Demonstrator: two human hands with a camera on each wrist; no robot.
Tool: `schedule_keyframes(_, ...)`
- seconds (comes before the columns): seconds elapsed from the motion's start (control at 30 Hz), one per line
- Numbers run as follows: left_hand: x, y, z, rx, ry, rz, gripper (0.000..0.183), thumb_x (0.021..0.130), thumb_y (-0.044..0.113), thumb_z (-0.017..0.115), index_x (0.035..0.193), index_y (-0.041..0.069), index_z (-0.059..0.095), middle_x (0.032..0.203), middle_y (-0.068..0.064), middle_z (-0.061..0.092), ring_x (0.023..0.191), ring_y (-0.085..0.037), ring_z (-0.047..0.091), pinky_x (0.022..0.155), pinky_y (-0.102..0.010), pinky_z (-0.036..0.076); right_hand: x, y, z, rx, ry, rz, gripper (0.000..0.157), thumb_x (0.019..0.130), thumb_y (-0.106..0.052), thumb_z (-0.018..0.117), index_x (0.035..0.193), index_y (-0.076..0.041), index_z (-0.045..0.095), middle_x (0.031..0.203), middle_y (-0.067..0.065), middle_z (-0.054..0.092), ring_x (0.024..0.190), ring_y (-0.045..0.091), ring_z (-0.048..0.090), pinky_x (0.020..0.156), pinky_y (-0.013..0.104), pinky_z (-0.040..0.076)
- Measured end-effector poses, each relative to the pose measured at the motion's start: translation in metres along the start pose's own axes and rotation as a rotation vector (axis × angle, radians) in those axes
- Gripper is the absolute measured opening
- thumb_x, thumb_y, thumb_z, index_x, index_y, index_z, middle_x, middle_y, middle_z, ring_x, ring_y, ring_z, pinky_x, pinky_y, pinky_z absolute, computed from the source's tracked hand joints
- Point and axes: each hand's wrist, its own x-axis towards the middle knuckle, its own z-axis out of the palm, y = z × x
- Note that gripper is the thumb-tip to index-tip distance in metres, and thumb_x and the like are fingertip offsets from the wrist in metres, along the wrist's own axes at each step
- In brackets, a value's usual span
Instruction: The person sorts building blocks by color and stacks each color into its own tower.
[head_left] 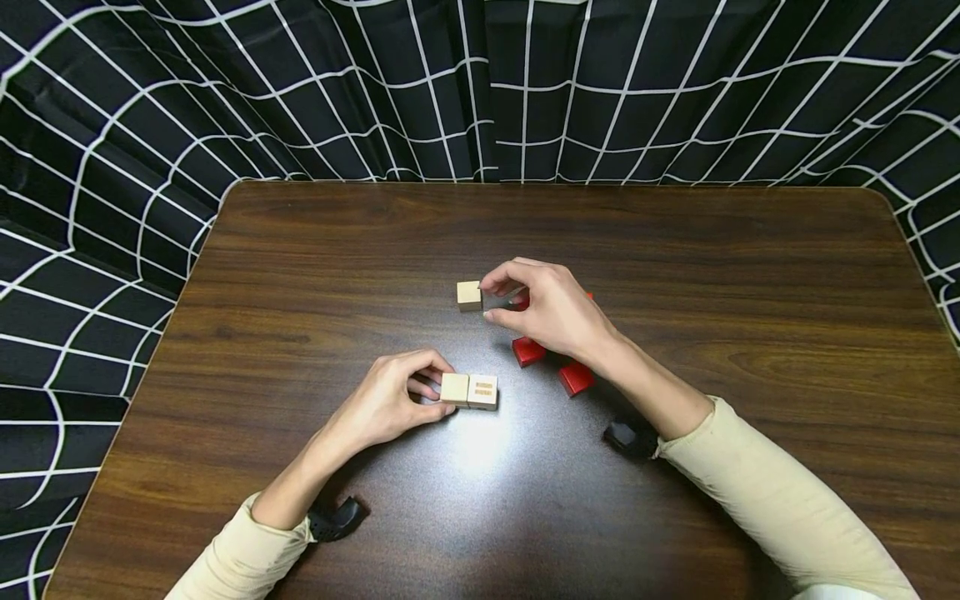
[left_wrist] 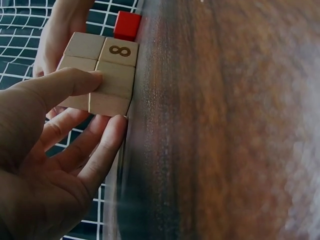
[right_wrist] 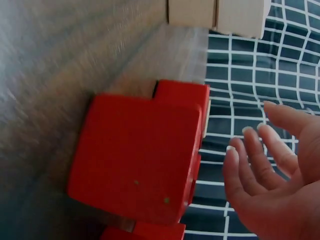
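My left hand (head_left: 390,396) grips a small stack of pale wooden cubes (head_left: 454,389), thumb on the near side and fingers beyond. Brown marks show on top of the right-hand cube (head_left: 483,391); a figure 8 marks a side face (left_wrist: 120,50) in the left wrist view. Farther back, my right hand (head_left: 558,308) hovers with fingers loosely bent, fingertips beside a lone wooden cube (head_left: 468,296). Whether they touch it I cannot tell. Its palm (right_wrist: 280,185) holds nothing in the right wrist view.
Red blocks (head_left: 528,351) lie beneath my right hand and forearm, some partly hidden. One more red block (head_left: 577,379) sits close to the right wrist. Black wrist devices (head_left: 630,438) hang at both cuffs. Behind the brown wooden table (head_left: 750,250) hangs a black curtain with white grid lines (head_left: 637,100).
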Motion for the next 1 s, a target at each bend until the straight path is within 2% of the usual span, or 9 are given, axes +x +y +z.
schedule_keyframes(0.37,-0.002,-0.001,0.0,0.021,0.004,0.016,0.033,0.074,-0.005,0.083,0.099,0.01,0.068,0.093,-0.003,0.068,0.084,-0.013,0.068,0.075,-0.022,0.059,0.022,0.009,0.007,-0.009,-0.05,0.044,0.033,0.081,-0.007,0.082,0.112,-0.005,0.07,0.109,0.008,0.07,0.098,0.023,0.067,0.087,0.04,0.056)
schedule_keyframes(0.73,-0.001,-0.001,0.001,0.025,0.007,0.023,0.033,0.074,-0.003,0.084,0.1,0.011,0.068,0.093,-0.002,0.068,0.084,-0.013,0.068,0.075,-0.022,0.059,0.029,0.013,0.01,-0.052,-0.064,0.11,0.04,0.082,-0.011,0.081,0.12,-0.007,0.069,0.113,0.007,0.07,0.102,0.022,0.066,0.087,0.036,0.053)
schedule_keyframes(1.0,0.0,0.0,-0.001,0.035,0.001,0.009,0.033,0.074,-0.002,0.084,0.099,0.012,0.069,0.093,-0.002,0.068,0.081,-0.013,0.068,0.074,-0.022,0.059,0.036,0.014,0.015,-0.104,-0.074,0.147,0.04,0.081,-0.011,0.082,0.119,-0.008,0.069,0.111,0.005,0.07,0.102,0.02,0.064,0.088,0.034,0.053)
